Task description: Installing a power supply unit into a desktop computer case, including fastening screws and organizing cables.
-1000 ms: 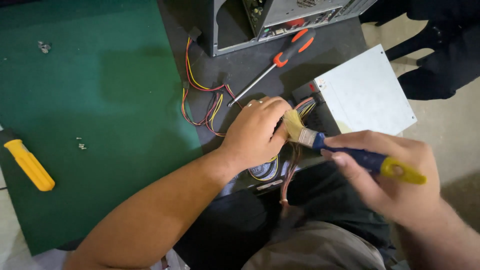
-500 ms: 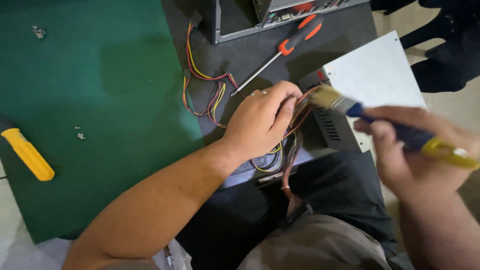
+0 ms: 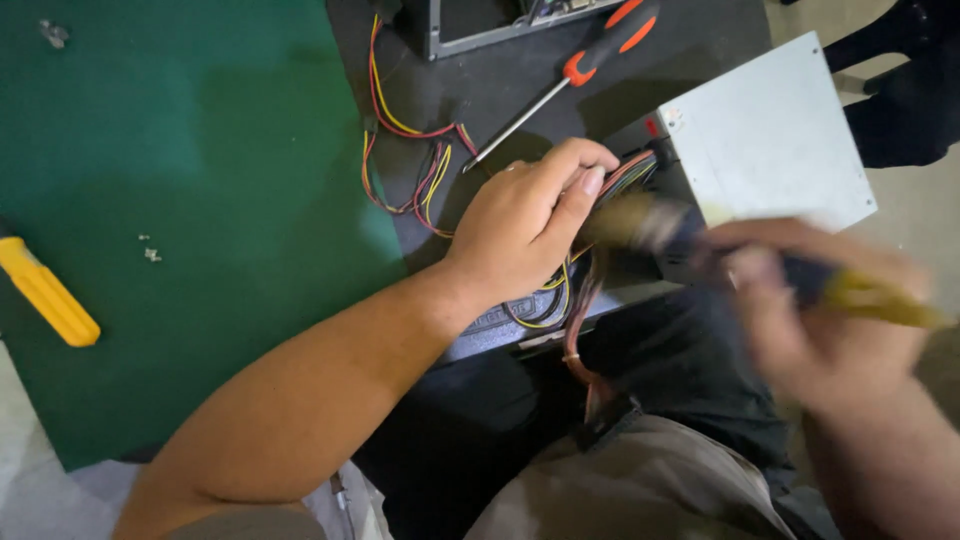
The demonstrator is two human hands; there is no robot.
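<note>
green mat (image 3: 200,150) open at left, wire bundle (image 3: 410,150) and screwdriver (image 3: 570,85) crowding centre

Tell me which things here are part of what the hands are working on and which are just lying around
In use:
left hand on the wire bundle
right hand holding the brush, blurred
grey metal box

Lying about:
red-handled screwdriver
yellow handle
green mat
small screws

Two screwdrivers (image 3: 590,62) (image 3: 45,292) (one yellow-handled), one brush (image 3: 700,245)
</note>
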